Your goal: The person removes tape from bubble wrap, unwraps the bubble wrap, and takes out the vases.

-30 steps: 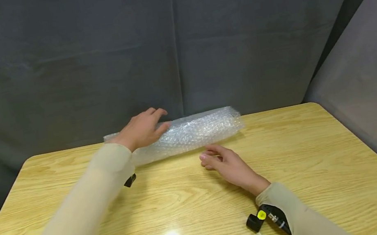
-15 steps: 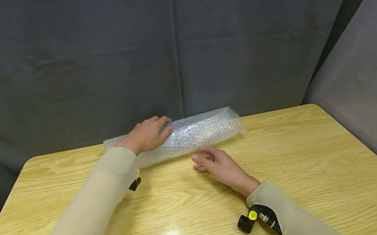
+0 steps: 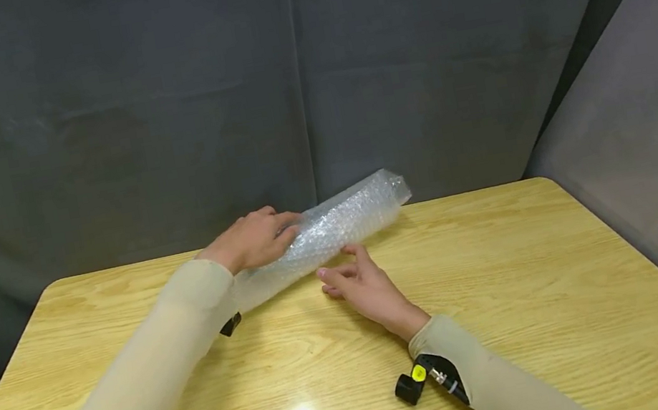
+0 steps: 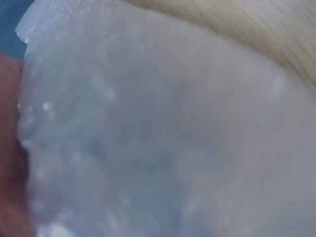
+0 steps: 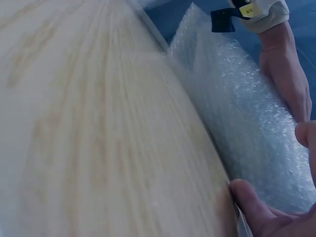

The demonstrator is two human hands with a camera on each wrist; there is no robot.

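There is one long piece of bubble wrap (image 3: 351, 217), clear, shiny and bumpy, slanting across the back of the one flat table (image 3: 523, 274), which has wood stripes. One left hand (image 3: 251, 240) rests on the wrap; I can't tell if it pinches it. One right hand (image 3: 369, 289), thumb and fingers apart, is over the table's middle, by the wrap's near edge. Soft dark cloth (image 3: 157, 117) hangs behind the table.

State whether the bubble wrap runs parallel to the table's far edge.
No, the bubble wrap slants, its right end higher in the head view.
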